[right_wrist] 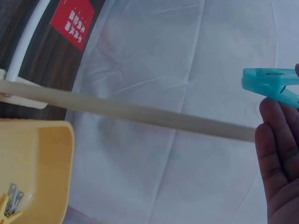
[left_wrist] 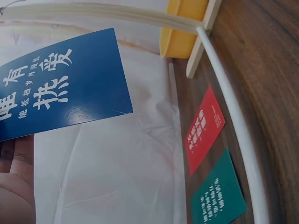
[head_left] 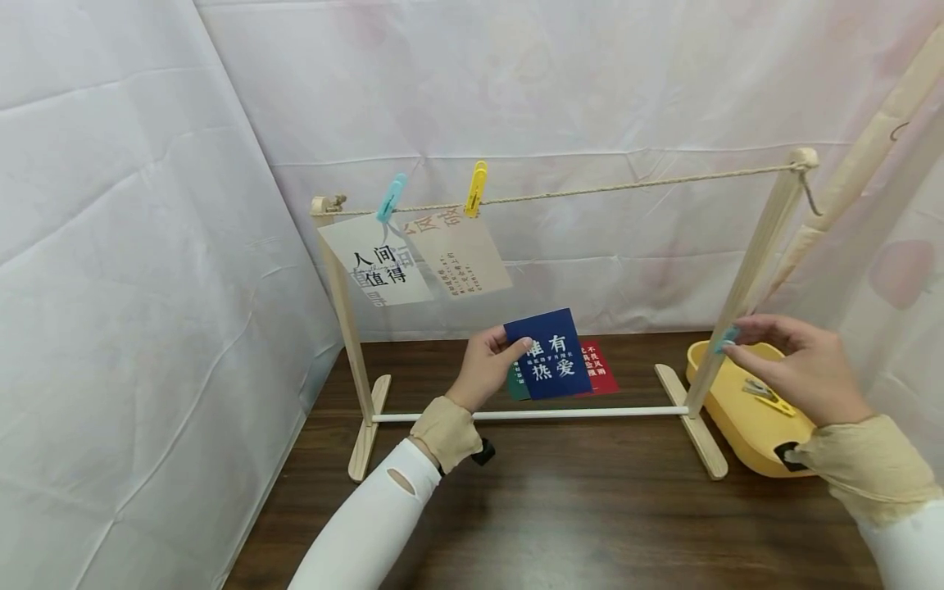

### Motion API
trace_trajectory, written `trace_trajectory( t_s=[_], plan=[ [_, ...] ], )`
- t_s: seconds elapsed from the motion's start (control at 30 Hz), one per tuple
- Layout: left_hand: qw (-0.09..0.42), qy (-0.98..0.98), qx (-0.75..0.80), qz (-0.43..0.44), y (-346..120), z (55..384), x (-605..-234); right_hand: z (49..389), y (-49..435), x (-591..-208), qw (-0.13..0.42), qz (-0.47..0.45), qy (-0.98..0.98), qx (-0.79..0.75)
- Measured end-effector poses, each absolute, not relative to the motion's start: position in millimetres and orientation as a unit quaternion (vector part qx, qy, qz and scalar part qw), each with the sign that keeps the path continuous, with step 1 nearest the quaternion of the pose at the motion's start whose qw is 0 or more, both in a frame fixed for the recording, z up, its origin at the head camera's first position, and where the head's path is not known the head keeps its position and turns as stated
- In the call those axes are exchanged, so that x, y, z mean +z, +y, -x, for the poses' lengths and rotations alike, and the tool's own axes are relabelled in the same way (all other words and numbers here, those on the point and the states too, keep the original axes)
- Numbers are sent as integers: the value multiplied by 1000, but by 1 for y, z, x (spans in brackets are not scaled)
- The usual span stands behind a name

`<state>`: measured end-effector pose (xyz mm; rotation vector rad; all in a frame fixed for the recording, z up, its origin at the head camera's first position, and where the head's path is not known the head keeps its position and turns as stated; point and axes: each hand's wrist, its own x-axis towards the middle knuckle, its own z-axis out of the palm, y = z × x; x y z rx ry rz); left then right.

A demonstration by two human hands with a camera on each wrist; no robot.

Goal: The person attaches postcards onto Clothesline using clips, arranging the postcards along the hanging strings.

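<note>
My left hand (head_left: 488, 360) pinches a dark blue card (head_left: 553, 360) with white characters, held up in front of the rack's lower bar. A turquoise clothespin (right_wrist: 267, 80) is between the fingers of my right hand (head_left: 807, 365), beside the rack's right post. On the rope (head_left: 590, 192) hang a white card (head_left: 383, 270) under a light blue clothespin (head_left: 391, 198) and a beige card (head_left: 465, 258) under a yellow clothespin (head_left: 476, 188). Behind the blue card, a red card (left_wrist: 205, 128) and a green card (left_wrist: 218, 193) lie on the table.
The wooden rack has a left post (head_left: 347, 328), a right post (head_left: 745, 287) and a white lower bar (head_left: 575, 414). A yellow basin (head_left: 745, 442) holding a few clothespins (head_left: 770, 399) stands at the right. White cloth hangs behind the dark wooden table (head_left: 560, 508).
</note>
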<state>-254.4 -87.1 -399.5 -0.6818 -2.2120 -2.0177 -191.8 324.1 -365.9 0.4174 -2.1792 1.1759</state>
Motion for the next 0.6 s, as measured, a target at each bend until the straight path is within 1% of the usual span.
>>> trace_trajectory(
  t_s=[0.17, 0.37, 0.6],
  plan=[
    [45, -722, -657, 212, -86, 254, -390, 192, 313, -358, 313, -177, -825, 437],
    [63, -724, -650, 221, -84, 255, -380, 197, 304, -351, 325, -210, -823, 417],
    [74, -717, -655, 229, -83, 257, -367, 201, 293, -338, 356, -234, -830, 361]
  ],
)
